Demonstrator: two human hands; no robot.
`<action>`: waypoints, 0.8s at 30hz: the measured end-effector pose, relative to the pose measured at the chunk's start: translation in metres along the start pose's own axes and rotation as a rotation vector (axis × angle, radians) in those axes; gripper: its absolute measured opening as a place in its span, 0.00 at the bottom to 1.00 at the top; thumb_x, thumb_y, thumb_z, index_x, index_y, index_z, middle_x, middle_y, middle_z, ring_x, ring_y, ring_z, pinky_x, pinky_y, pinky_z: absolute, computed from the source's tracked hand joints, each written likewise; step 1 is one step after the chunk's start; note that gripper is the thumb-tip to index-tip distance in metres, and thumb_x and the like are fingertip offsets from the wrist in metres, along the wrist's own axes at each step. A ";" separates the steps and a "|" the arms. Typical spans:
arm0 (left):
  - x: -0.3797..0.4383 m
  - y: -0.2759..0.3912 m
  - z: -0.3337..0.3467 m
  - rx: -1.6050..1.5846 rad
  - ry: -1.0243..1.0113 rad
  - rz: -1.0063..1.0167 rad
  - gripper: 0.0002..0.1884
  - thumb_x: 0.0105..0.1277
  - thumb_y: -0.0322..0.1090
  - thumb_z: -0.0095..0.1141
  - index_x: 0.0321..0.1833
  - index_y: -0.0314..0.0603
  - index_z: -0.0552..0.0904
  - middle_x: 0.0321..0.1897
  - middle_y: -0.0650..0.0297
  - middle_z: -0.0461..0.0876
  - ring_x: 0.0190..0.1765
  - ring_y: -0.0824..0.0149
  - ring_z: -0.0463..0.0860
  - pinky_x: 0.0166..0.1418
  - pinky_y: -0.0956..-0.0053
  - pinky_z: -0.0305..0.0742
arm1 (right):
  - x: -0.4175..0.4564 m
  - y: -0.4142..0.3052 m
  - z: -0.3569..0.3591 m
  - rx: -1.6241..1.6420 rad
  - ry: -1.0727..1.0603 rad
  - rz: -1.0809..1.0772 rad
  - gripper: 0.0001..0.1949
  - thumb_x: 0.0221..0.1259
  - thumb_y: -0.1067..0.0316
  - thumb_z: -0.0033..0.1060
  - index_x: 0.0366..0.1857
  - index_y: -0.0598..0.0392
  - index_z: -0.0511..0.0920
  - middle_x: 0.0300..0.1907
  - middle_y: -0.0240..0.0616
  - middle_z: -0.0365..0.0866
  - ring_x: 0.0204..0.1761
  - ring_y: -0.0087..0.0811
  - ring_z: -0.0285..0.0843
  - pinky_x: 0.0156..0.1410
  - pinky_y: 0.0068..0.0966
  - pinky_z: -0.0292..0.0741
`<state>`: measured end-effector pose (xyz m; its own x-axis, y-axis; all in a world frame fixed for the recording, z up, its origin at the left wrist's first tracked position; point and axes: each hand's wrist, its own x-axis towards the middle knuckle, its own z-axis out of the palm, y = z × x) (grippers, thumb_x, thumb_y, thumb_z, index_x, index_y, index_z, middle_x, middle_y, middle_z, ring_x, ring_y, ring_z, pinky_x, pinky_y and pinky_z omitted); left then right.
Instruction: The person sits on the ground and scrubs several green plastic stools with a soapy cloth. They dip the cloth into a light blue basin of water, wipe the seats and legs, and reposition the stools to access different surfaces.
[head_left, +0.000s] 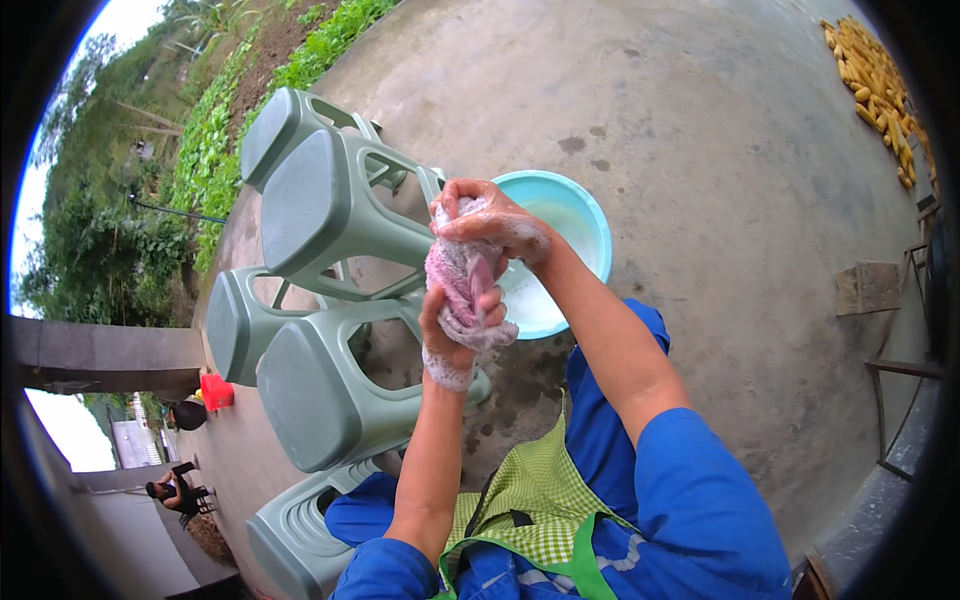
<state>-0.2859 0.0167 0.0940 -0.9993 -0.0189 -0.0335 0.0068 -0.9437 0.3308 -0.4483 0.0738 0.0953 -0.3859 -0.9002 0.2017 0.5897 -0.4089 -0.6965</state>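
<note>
A pink and whitish cloth (454, 281), wet and lathered with suds, is bunched between my two hands. My left hand (448, 330) grips its lower end, with foam around the wrist. My right hand (499, 221) clasps the upper end, foam running over its thumb side and wrist. Partly hidden behind my right hand and forearm, a light blue plastic basin (592, 225) of cloudy, sudsy water stands on the concrete floor. Just left of the cloth stands a green plastic stool (307, 202).
More green stools, one at the front (311, 397) and a stack (300, 536), crowd the left. Corn cobs (874, 90) lie at the far right, beyond a wooden block (868, 288). A red container (217, 391) and a seated person (180, 491) are farther left. Damp spots mark the concrete floor (720, 187).
</note>
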 end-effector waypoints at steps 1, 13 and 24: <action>0.002 0.003 0.006 0.066 0.002 -0.015 0.41 0.64 0.51 0.61 0.68 0.25 0.58 0.60 0.47 0.70 0.42 0.66 0.78 0.37 0.72 0.74 | -0.002 -0.005 0.003 0.014 0.014 0.002 0.12 0.47 0.70 0.73 0.29 0.51 0.74 0.37 0.29 0.74 0.37 0.21 0.76 0.37 0.21 0.75; 0.011 -0.004 0.004 0.877 0.597 0.176 0.21 0.59 0.29 0.59 0.56 0.35 0.75 0.38 0.63 0.78 0.33 0.68 0.78 0.44 0.68 0.82 | 0.013 0.024 -0.002 -0.502 0.265 0.045 0.09 0.44 0.73 0.68 0.26 0.54 0.75 0.27 0.28 0.76 0.32 0.22 0.76 0.38 0.23 0.75; 0.020 -0.007 -0.072 1.206 0.651 0.145 0.21 0.56 0.31 0.64 0.53 0.36 0.77 0.43 0.61 0.82 0.39 0.69 0.83 0.39 0.70 0.81 | 0.009 0.060 -0.008 -1.193 0.453 0.001 0.14 0.40 0.68 0.67 0.36 0.54 0.80 0.39 0.47 0.83 0.44 0.50 0.82 0.49 0.41 0.79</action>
<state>-0.3035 -0.0012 0.0236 -0.7924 -0.5566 -0.2497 -0.2622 -0.0587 0.9632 -0.4220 0.0423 0.0504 -0.7311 -0.6729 0.1126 -0.3194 0.1917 -0.9280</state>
